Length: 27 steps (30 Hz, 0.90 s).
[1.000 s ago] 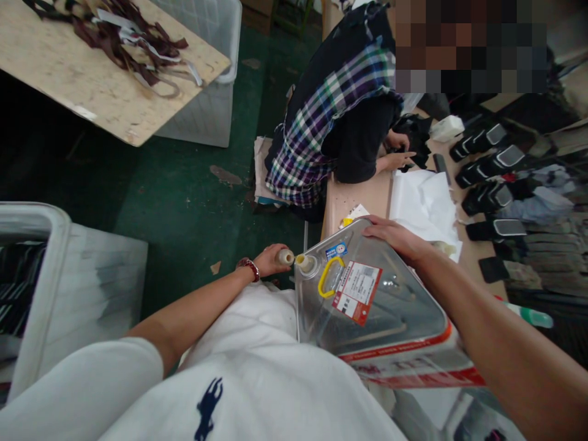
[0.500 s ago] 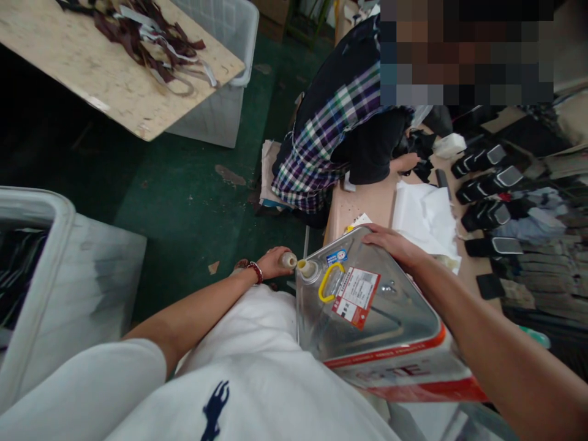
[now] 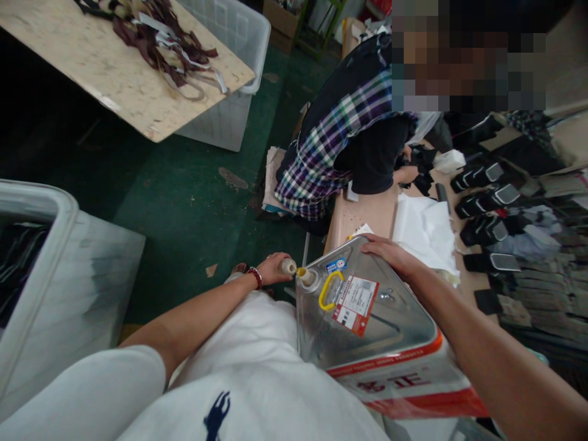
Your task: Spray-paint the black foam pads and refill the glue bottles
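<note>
- Our left hand (image 3: 272, 268) is curled around a small whitish plastic bottle (image 3: 288, 266), only its mouth end showing; the bottle's long axis seems to run rightward.
- Just right of that hand, a short cream plastic spout (image 3: 307, 277) with a yellow lip faces the bottle's mouth. They nearly meet; we cannot tell whether they touch.
- The big, square-cornered silver metal can (image 3: 392, 326) lies right of our left hand, tilted, its spout corner nearer to that hand than to our right.
- Beside the spout we see a yellow plastic carry handle (image 3: 323, 293), a small blue sticker (image 3: 337, 265) and a red-and-white paper label (image 3: 356, 305), their print too small to read.
- Our right hand (image 3: 390, 254) lays bent fingers over the can's far edge; thumb hidden, we cannot tell how tightly.
- Below it, the can's side bears large dark red characters (image 3: 410, 381), the second apparently 正.
</note>
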Each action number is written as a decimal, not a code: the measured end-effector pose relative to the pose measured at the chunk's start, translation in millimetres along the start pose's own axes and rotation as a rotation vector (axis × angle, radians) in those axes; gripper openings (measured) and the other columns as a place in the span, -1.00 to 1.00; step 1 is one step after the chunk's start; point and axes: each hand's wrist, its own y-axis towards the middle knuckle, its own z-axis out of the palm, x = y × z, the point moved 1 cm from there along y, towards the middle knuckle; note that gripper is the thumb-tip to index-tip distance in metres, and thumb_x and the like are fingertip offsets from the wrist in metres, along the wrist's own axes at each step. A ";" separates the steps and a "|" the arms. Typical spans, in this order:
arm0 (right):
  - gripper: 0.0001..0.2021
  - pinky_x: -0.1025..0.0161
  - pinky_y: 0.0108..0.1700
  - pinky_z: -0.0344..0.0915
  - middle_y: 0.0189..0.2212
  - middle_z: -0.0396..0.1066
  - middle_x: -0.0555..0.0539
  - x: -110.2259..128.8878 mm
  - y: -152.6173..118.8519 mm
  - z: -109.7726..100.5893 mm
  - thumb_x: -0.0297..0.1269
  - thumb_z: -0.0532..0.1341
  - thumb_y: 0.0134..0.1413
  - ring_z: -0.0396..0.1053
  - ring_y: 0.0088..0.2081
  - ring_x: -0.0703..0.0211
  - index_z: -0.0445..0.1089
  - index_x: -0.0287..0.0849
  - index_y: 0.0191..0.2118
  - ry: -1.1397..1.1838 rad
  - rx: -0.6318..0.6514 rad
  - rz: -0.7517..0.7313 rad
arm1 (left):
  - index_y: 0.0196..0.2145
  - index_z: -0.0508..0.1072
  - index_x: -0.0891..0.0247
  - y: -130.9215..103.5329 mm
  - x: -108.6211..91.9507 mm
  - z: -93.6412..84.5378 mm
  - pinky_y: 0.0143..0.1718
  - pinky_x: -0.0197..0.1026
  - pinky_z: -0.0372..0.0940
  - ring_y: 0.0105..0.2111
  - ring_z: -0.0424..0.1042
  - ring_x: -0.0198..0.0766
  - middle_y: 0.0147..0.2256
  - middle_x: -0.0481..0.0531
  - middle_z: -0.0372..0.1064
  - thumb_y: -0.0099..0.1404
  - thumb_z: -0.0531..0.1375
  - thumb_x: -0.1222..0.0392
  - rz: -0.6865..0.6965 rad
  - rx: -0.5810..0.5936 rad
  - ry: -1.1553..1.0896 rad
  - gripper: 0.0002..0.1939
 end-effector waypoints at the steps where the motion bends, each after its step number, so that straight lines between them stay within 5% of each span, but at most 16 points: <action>1: -0.65 0.22 -0.26 0.33 -0.37 0.46 0.03 0.0 1.0 0.1 -0.14 0.17 -0.10 0.41 -0.28 0.05 0.43 -0.05 -0.13 0.003 0.001 0.004 | 0.06 0.33 0.19 0.2 0.5 -0.6 0.12 0.00 0.17 0.06 0.31 0.01 0.05 0.14 0.34 -0.02 0.39 -0.08 0.002 0.000 -0.001 -0.28; 27: -0.64 0.15 -0.16 0.37 -0.34 0.49 0.04 -5.5 18.3 -4.6 -0.14 0.16 -0.03 0.45 -0.22 -0.01 0.42 0.00 -0.06 -0.039 0.017 0.016 | 0.04 0.35 0.19 12.5 20.5 4.0 0.10 -0.06 0.16 0.04 0.32 -0.02 0.01 0.10 0.37 -0.02 0.38 -0.09 -0.020 0.030 0.033 -0.30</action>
